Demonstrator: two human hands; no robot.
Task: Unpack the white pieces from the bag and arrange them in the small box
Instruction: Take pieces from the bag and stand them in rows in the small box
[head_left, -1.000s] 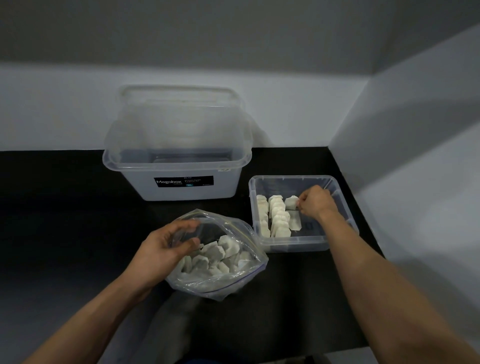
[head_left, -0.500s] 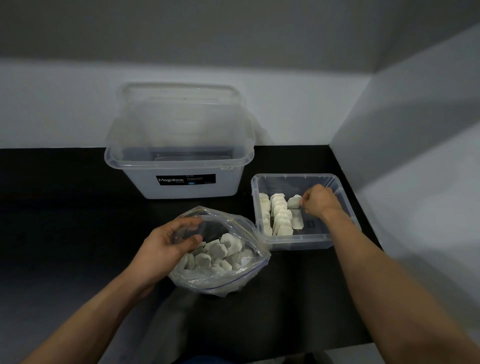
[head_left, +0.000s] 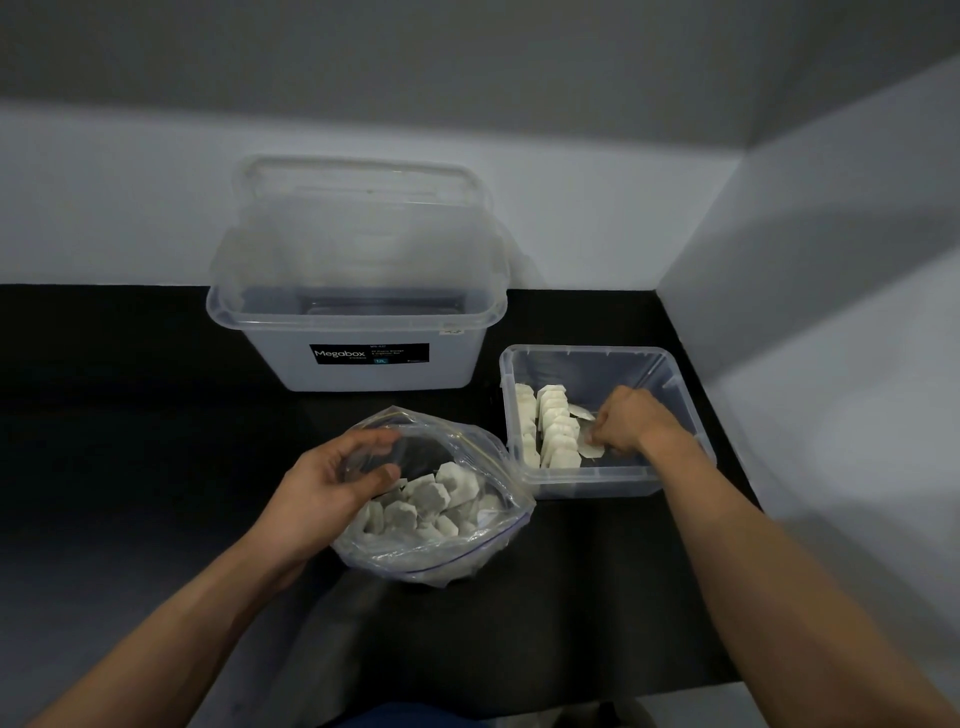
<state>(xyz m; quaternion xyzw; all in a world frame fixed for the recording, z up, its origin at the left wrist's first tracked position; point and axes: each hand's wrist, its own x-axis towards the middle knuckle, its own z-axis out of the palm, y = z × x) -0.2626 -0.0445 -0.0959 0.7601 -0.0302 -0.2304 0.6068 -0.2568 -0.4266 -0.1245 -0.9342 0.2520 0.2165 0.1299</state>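
White pieces (head_left: 434, 499) lie heaped in a clear bag (head_left: 467, 551) at the centre of a black table (head_left: 130, 415). More of them stand on edge in rows (head_left: 553, 426) that run from 12 to 6 o'clock down the left side of the small box (head_left: 597, 480), which sits at 2 o'clock from the bag. The right hand (head_left: 631, 423) is inside the box, fingers curled onto a loose piece (head_left: 591, 448) just right of the rows, apparently setting it in line. The left hand (head_left: 332, 480) grips the bag's rim on its 9 o'clock side, holding the mouth open. The heap to be drawn from next lies at about 8 o'clock from the right hand, past the box's near-left corner, and the left hand is much the nearer to it. A large clear bin (head_left: 358, 364) stands at 12 o'clock behind the bag.
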